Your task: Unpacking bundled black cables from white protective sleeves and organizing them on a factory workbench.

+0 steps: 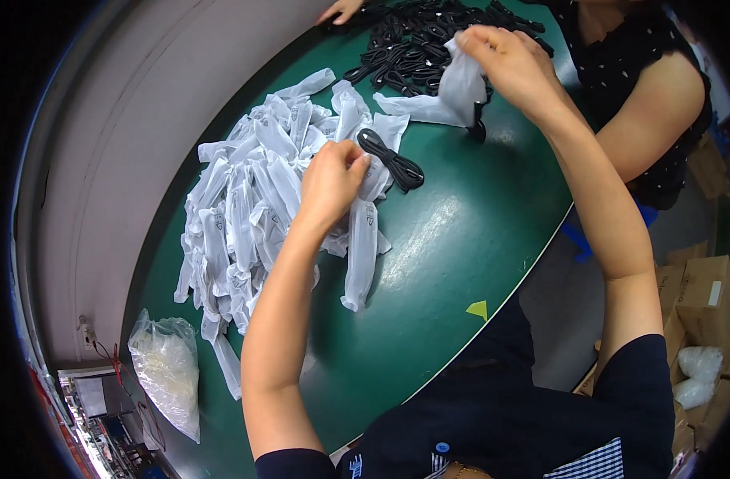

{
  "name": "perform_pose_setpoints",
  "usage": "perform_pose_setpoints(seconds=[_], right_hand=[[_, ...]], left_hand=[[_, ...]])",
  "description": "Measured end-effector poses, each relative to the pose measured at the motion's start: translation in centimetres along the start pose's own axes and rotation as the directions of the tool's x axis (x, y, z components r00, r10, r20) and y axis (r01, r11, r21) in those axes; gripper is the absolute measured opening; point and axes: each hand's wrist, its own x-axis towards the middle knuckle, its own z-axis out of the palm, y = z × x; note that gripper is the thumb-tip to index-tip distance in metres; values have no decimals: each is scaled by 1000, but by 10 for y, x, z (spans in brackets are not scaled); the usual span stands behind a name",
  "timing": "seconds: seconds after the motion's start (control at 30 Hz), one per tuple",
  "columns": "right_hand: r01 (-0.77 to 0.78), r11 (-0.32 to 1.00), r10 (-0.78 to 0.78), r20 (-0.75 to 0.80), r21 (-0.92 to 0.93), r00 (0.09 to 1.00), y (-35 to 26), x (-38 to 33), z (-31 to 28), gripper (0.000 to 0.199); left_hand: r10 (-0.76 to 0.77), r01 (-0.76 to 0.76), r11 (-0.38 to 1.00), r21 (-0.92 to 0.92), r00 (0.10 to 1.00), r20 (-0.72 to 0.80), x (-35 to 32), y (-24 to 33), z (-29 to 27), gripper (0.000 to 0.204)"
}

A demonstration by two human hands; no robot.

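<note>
My right hand (pixel 513 72) is raised at the upper right, its fingers pinched on a crumpled translucent white plastic bag (pixel 462 86). A black cable end shows just below that bag. Over the right side of a pile of white plastic bags (pixel 257 180), my left hand (pixel 333 182) is closed, thumb against the fingers. A coiled black cable (pixel 390 161) lies right beside its fingertips. What the left fingers pinch, if anything, is hidden. One long filled bag (pixel 362 255) lies below the left hand, toward me.
Many coiled black cables (pixel 413 40) are heaped at the far end of the green table (pixel 429 319). Another person's hand (pixel 341 11) reaches in there; a person in a dotted black top (pixel 652 104) is at upper right. A large clear bag (pixel 167 371) sits lower left, cardboard boxes (pixel 704 299) right.
</note>
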Motion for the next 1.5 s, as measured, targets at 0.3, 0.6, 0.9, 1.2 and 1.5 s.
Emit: perform_pose_setpoints(seconds=[0.3,0.6,0.9,1.2,1.5], right_hand=[[-222,922,226,25,319,974,52,18,-10,29],[-91,942,204,334,-324,920,89,-6,66,23],[42,997,-34,128,-60,991,75,21,48,21],[313,949,-281,344,-40,896,-16,59,19,22],[-214,692,-132,412,689,901,-11,45,6,17]], left_hand=[[-263,10,321,-947,962,-79,-13,31,-64,14],[-121,231,137,-963,969,215,-41,65,-32,14],[-174,213,63,-975,964,200,-18,62,-25,15],[-52,37,379,-925,998,18,53,66,-40,24],[-122,429,-15,-903,896,427,51,22,-9,32]])
